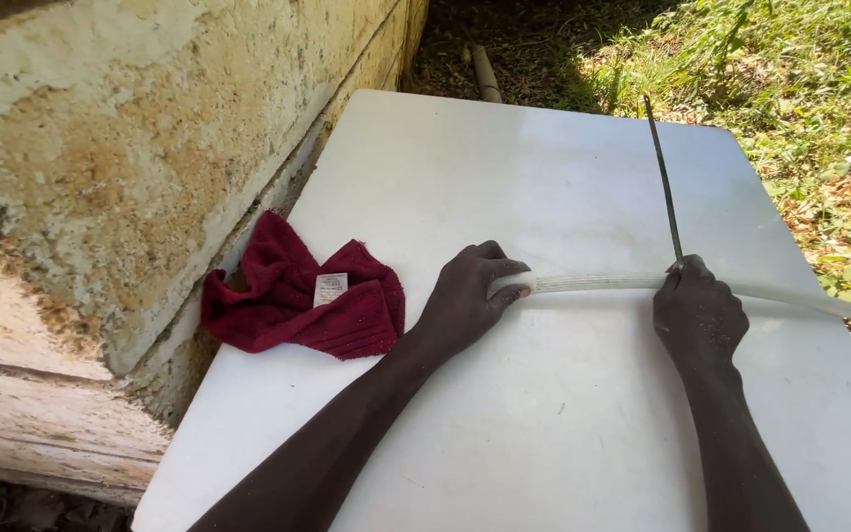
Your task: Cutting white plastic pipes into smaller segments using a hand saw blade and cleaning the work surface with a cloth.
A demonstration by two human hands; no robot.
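Note:
A long white plastic pipe [603, 283] lies across the white table [504, 158], running off its right edge. My left hand [465, 296] presses down on the pipe's left end, fingers wrapped over it. My right hand [696, 313] grips a thin dark saw blade [664, 182] that points up and away, its lower end resting against the pipe. The part of the pipe under my right hand is hidden.
A crumpled dark red cloth [302, 300] with a white tag lies at the table's left edge. A weathered plaster wall [130, 148] runs along the left. Grass and weeds [790, 79] grow to the right, and another pipe [485, 74] lies on the ground beyond.

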